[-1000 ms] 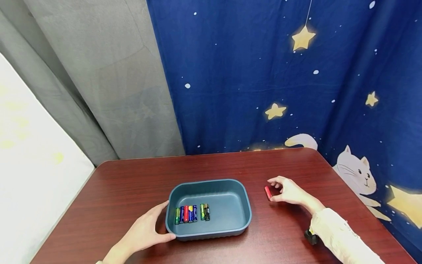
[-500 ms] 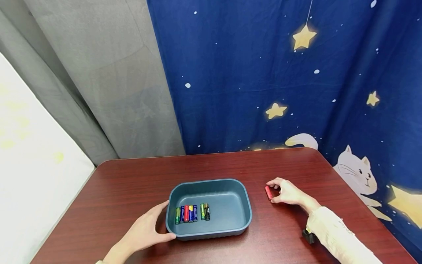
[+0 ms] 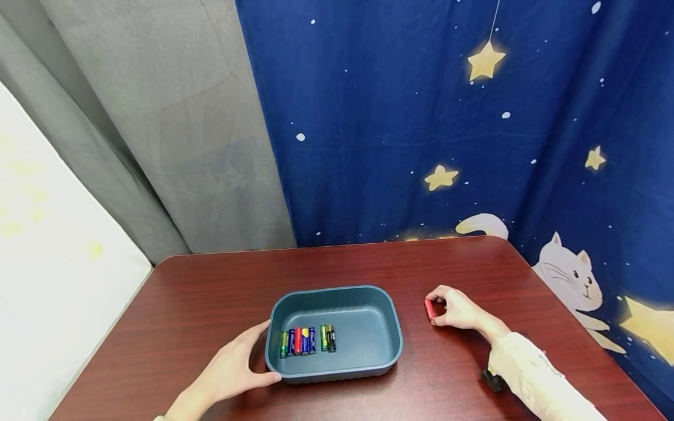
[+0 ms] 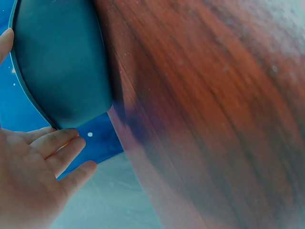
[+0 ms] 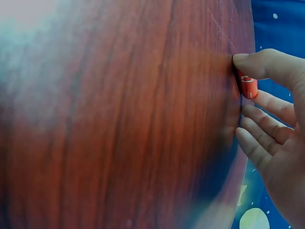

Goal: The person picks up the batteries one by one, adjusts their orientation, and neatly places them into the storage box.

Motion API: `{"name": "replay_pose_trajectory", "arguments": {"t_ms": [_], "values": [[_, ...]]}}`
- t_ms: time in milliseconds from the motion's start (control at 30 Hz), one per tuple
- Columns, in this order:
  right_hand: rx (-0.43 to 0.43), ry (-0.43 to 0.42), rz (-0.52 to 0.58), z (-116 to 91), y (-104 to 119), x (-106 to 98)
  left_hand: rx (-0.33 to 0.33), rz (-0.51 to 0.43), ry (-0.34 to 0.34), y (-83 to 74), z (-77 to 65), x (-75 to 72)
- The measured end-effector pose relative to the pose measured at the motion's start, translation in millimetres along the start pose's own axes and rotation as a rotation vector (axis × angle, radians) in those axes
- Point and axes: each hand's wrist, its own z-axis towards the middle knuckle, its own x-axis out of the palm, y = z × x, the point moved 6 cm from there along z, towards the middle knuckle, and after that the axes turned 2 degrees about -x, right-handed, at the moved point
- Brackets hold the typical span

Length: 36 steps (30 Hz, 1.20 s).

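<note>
A red battery (image 3: 429,310) lies on the table right of a blue-grey plastic bin (image 3: 371,333). My right hand (image 3: 458,309) pinches this battery between thumb and index finger, one at each end; the other fingers stay loosely extended in the right wrist view. My left hand (image 3: 231,363) rests against the bin's left end, thumb at the near corner and straight fingers touching the rim farther back. Inside the bin, several batteries lie side by side at the left: green, blue and a red battery (image 3: 298,341). A green battery (image 3: 323,338) and a black battery (image 3: 331,338) form a separate pair.
The reddish-brown wooden table (image 3: 221,286) carries the bin near its middle. Behind it hang a grey curtain (image 3: 174,117) and a blue star-patterned curtain (image 3: 379,128). A small black device (image 3: 492,380) is at the right wrist.
My right hand has lowered slightly and its index finger has closed in on the far end of the red battery. My left hand and the bin have stayed in place.
</note>
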Motion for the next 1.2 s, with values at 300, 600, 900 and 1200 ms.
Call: {"name": "replay_pose_trajectory", "arguments": {"t_ms": [300,600,900,1200], "values": [[-0.003,-0.004,0.027,-4,6,2,-0.001,-0.003,0.003,0.4,0.0,0.8],[-0.048,-0.028,0.097,0,19,-3,-0.008,-0.002,0.008,2.0,-0.1,2.1],[-0.103,-0.047,0.092,8,44,-15,-0.009,-0.001,0.012,2.2,0.3,2.6],[-0.167,-0.077,0.093,19,75,-24,0.004,0.003,-0.003,0.2,0.7,0.9]]}}
